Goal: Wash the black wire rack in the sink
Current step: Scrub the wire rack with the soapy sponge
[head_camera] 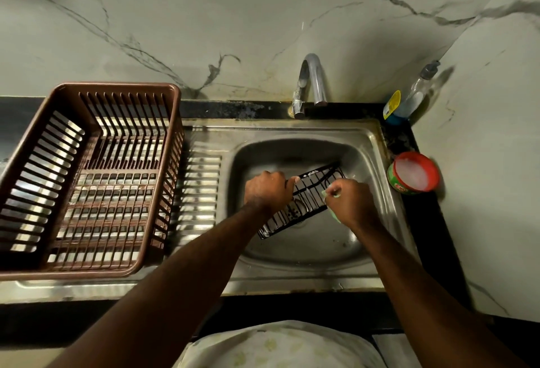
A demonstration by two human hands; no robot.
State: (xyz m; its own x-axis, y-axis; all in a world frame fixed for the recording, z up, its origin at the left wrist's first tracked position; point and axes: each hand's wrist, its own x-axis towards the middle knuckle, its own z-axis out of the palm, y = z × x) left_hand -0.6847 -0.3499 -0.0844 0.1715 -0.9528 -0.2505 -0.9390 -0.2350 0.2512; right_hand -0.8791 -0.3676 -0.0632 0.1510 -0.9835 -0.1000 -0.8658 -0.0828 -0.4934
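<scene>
Rack [304,201] gripped between both hands.

Soapy blk wire rack [304,201] tilted in sink [292,245]

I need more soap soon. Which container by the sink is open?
The red-rimmed tub right of the sink, showing white foam inside. The clear bottle in the back corner has its cap on.

**Black counter with steel sink unit**

A black stone counter [420,221] holds a steel sink [377,145] with a ribbed drainboard. A brown slatted plastic basket [87,180] sits on the drainboard at left. On the right counter edge stand a red soap tub [413,172] and, behind it, a clear bottle [416,96].
</scene>
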